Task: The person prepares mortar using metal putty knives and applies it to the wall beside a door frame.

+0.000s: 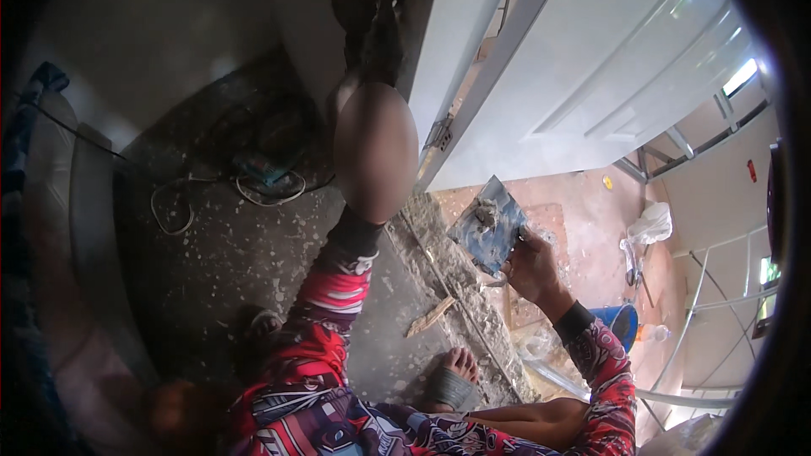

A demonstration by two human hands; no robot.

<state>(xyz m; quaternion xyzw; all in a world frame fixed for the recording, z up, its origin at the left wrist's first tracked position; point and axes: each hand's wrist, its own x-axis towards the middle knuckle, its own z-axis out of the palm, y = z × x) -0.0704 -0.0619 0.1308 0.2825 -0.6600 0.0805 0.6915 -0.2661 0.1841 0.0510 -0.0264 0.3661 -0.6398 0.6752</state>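
Note:
My right hand grips the edge of a dark, thin flat sheet, thumb over its top. A small lump of grey mortar sits on the sheet, and smears cover its surface. My left hand is stretched forward beside the white door frame, by a rough broken strip of wall. A blurred oval covers most of that hand, so its fingers and anything in them are hidden.
A white panelled door stands at the right of the frame. Rough debris lines the threshold, with a wood scrap beside it. A power tool with a cable lies left. A blue bucket and metal scaffolding are right.

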